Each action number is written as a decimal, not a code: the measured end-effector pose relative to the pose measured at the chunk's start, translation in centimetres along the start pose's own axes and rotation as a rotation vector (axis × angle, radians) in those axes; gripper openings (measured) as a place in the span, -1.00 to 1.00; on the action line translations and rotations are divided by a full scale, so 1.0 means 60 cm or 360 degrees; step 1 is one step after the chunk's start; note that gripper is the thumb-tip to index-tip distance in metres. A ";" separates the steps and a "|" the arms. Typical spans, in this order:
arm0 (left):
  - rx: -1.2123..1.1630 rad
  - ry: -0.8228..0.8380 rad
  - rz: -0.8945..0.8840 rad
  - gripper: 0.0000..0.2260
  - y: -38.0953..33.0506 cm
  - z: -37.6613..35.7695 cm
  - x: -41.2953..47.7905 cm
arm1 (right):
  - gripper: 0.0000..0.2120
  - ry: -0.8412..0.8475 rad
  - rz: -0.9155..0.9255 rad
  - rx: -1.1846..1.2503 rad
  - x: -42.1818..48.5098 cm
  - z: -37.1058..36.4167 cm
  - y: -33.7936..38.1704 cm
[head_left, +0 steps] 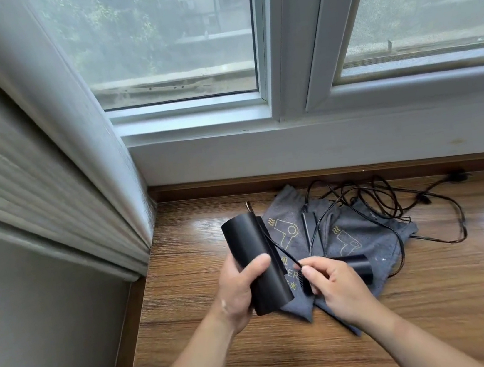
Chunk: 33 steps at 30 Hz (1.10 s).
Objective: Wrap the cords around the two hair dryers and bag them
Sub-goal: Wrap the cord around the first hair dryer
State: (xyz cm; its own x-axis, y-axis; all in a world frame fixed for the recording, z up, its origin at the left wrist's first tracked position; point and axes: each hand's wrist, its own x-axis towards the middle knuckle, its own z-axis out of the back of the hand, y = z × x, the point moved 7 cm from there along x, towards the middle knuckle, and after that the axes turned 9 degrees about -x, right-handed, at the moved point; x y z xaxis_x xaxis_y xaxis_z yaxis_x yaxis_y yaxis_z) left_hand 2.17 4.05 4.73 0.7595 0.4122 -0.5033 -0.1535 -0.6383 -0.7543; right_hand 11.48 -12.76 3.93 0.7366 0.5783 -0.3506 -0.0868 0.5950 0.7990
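My left hand [239,291] grips a black cylindrical hair dryer [253,255], held above the wooden sill [434,296]. My right hand [337,284] pinches that dryer's black cord [283,251] just below the barrel. A second black hair dryer [357,265] lies behind my right hand on two grey drawstring bags [360,229] printed with yellow dryer logos. Loose black cords [390,197] lie tangled over the bags and run to the right, ending in a plug [457,176] near the wall.
A white window frame [286,106] and wall rise behind the sill. A pale curtain [45,147] hangs at the left, down to the sill's corner. Bare wood stretches to the right and front of the bags.
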 end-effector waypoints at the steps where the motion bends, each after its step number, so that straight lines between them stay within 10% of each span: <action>1: 0.0101 -0.0019 -0.0034 -0.39 0.000 0.001 0.000 | -0.75 -0.0003 -0.0025 0.0043 0.000 -0.001 -0.003; 10: 0.0636 -0.0300 -0.0273 -0.59 -0.019 0.026 -0.006 | -0.78 -0.0138 -0.0008 -0.0227 -0.004 0.020 -0.005; 16: 0.0676 -0.0447 -0.0228 -0.18 -0.014 0.034 -0.009 | -0.84 -0.0202 0.0118 -0.0277 -0.006 0.019 0.020; 24: 0.0552 -0.0450 -0.0192 -0.68 -0.008 0.035 -0.004 | -0.83 -0.0169 0.0118 -0.0231 0.000 0.026 0.024; 29: 0.0701 -0.0276 -0.0148 -0.24 0.001 0.029 -0.006 | -0.71 -0.0161 0.0068 -0.0078 0.003 0.028 0.021; 33: 0.0641 -0.0294 -0.0179 -0.34 0.000 0.041 0.001 | -0.64 -0.0194 0.0054 -0.0019 0.006 0.040 0.015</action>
State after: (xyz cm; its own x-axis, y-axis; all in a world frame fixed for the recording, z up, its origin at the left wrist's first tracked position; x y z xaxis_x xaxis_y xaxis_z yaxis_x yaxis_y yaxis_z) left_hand 0.66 5.68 3.64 0.6658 0.5968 -0.4478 -0.3377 -0.2942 -0.8941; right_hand 13.27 -13.39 5.71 0.8091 0.5266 -0.2609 -0.1205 0.5831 0.8034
